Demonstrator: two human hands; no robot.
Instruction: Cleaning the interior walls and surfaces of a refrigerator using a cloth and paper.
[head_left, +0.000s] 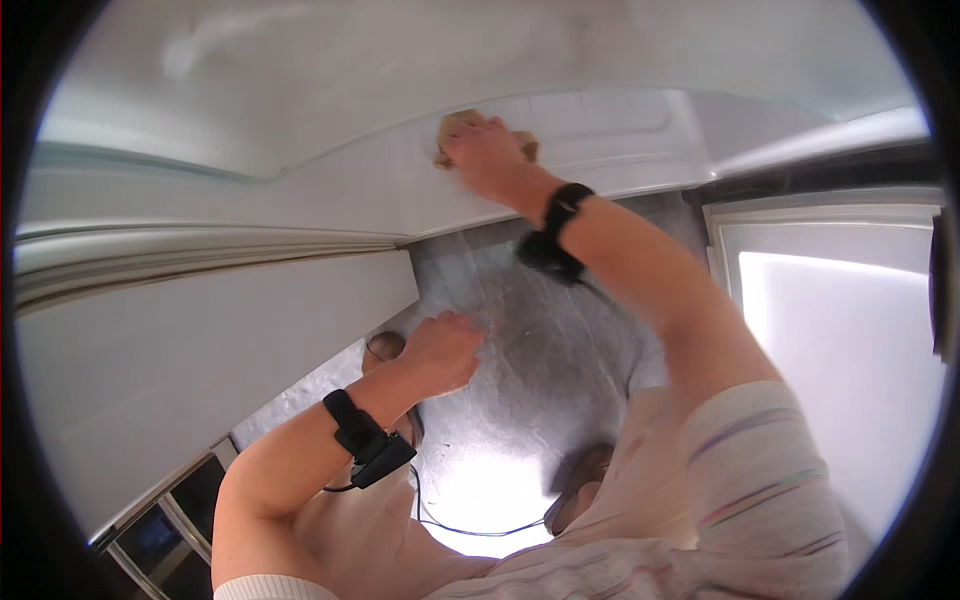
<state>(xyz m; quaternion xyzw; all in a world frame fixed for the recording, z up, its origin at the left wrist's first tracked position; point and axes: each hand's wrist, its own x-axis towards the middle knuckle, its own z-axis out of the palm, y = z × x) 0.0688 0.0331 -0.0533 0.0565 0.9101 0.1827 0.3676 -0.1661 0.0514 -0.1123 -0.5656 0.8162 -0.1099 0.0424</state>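
My right hand (484, 157) presses a crumpled yellowish-brown cloth (529, 145) onto the smooth white inner floor of a refrigerator-like compartment (607, 154), near its front edge. The cloth shows at both sides of the fingers. A translucent shelf (450, 67) spans above this surface. My left hand (442, 352) hangs lower down over the grey floor, its fingers curled; whether anything is inside them is hidden. Black devices on straps sit on both wrists.
An opened white door (187, 337) with a pale seal reaches out on the left. At the right stands a white panel (832, 322) with a raised frame. Grey marbled floor (525, 337) lies below, with my feet on it. A thin black cable (480, 533) hangs near my body.
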